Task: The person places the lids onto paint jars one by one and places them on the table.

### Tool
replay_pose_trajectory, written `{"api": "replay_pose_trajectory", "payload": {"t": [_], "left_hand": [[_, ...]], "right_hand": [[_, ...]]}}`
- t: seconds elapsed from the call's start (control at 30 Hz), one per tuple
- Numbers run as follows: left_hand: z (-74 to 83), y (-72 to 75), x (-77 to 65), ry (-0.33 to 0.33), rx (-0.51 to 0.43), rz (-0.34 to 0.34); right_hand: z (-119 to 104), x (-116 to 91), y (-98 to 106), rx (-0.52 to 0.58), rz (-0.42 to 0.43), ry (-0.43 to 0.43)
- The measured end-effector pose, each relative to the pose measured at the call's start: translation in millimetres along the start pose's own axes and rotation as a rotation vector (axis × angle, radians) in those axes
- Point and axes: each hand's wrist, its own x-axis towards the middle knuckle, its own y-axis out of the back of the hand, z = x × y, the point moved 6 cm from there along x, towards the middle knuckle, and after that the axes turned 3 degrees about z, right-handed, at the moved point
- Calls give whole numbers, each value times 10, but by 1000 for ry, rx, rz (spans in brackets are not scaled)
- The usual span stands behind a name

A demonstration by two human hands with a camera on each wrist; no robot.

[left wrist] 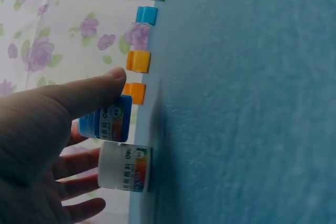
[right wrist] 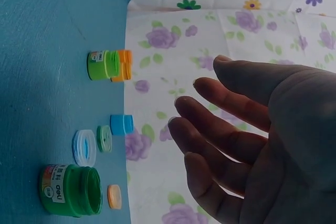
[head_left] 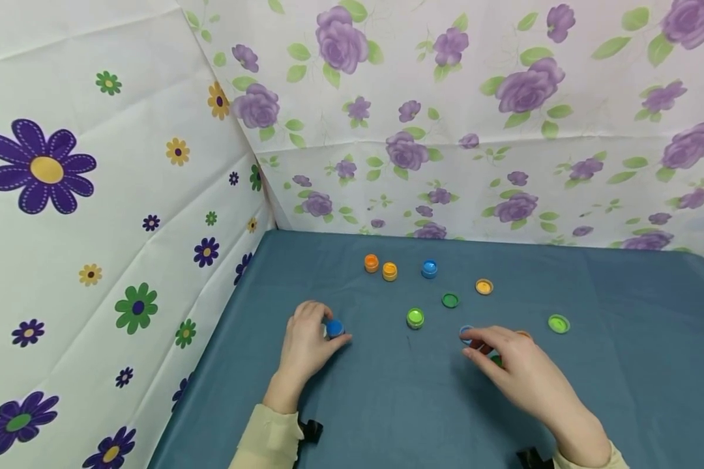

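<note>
Blue paint jar (head_left: 335,328): lid on, at the left of the work area, pinched between the thumb and fingers of my left hand (head_left: 308,339); cannot tell whether its base touches the table (head_left: 387,404). White jar (left wrist: 113,166) just beside it, near my remaining fingers; whether the two jars touch, cannot tell. Main risk, as I judge it: a twist or pull with the left hand could knock the white jar over, because they sit so close. A loose pinch could also let the blue jar slip. My right hand (head_left: 525,368) is relaxed, fingers softly bent, nothing in it, above the dark green jar (right wrist: 68,190) and the clear lid (right wrist: 85,148). The dark green jar is uncapped; a low sweep leftward could catch its rim and spill paint, or push the lid along. The light green jar (head_left: 415,318), uncapped, stands between my hands, so a straight crossing at table height would risk it. Farther out, the orange jar (head_left: 371,262), yellow jar (head_left: 390,271) and light blue jar (head_left: 429,269) stand toward the far edge, against the flowered cloth (head_left: 340,176); little room behind them. Best room for moving: the bare near stretch between my forearms, and the right side beyond the light green lid (head_left: 559,324).
</note>
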Motion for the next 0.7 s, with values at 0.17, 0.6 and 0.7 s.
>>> {"api": "replay_pose_trajectory", "payload": {"t": [0.17,0.6,0.7], "left_hand": [[-36,-86,-20,27,38,-45],[-49,-149,-49,45,55,-93],[-54,-146,-55,58,49,-107]], "right_hand": [[24,-12,0,6,-11,-9],[-43,-49,248,25,294,112],[-21,-56,279,18,326,116]]}}
